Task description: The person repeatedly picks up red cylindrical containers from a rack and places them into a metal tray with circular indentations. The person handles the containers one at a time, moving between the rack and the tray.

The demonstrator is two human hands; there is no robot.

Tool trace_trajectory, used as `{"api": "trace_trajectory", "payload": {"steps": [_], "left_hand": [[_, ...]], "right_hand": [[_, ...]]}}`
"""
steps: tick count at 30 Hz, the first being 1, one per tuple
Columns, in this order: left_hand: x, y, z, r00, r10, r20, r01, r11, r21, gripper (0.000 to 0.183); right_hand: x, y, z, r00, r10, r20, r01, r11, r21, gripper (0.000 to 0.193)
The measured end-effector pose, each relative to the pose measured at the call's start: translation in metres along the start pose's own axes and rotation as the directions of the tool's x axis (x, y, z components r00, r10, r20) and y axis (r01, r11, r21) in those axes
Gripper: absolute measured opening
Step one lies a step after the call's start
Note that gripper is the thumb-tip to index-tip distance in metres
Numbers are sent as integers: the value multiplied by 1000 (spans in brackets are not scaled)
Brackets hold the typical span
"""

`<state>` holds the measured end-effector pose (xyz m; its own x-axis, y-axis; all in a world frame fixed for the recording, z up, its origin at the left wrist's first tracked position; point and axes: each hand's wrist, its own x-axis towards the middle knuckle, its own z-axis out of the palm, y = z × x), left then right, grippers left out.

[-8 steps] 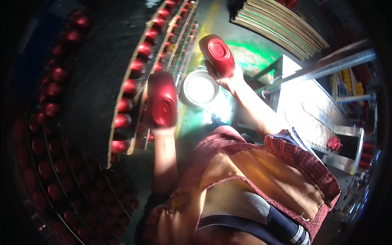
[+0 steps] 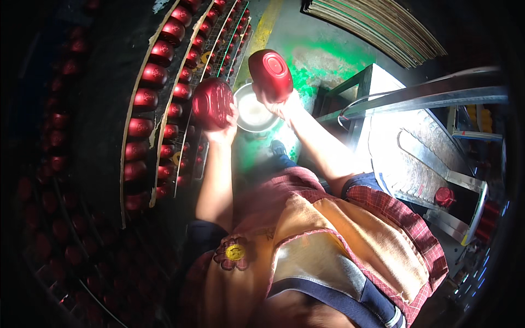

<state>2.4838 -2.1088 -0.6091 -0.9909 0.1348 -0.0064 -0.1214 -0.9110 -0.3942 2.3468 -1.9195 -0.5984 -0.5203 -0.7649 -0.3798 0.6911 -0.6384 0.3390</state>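
Note:
My left hand (image 2: 224,129) is closed around a glossy red container (image 2: 211,104), its rounded side with ridges turned up. To its right, my right hand (image 2: 283,106) grips a second red container (image 2: 271,75), tilted so that the ringed base faces up. Fingers of both hands are partly hidden behind the containers. The two containers are apart, with a small gap between them. Below and between them on the floor stands a round white bucket (image 2: 257,130), partly covered by the right container and hand.
Racks (image 2: 152,126) with rows of similar red containers stand close on the left. More containers sit dimly in racks at lower left. A stack of flat boards (image 2: 377,27) lies at the far right. A brightly lit metal bench (image 2: 421,147) with a frame stands on the right.
Both hands have come closer together. The left container has turned and moved slightly up; the right one has shifted left and tilted. The view has shifted, so the racks appear further left.

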Motion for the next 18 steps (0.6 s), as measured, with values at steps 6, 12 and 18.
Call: {"api": "trace_trajectory", "payload": {"steps": [6, 12, 18], "left_hand": [[19, -17, -19, 999, 42, -9, -42, 999, -3, 78], [15, -26, -22, 1000, 17, 24, -17, 1000, 8, 80], [-38, -48, -47, 974, -53, -222, 108, 964, 244, 72]], "right_hand": [[-4, -19, 8, 918, 341, 203, -337, 940, -55, 65], [-51, 1, 23, 914, 314, 258, -308, 949, -64, 61], [-225, 1, -15, 957, -278, 78, 288, 938, -192, 40]]}}
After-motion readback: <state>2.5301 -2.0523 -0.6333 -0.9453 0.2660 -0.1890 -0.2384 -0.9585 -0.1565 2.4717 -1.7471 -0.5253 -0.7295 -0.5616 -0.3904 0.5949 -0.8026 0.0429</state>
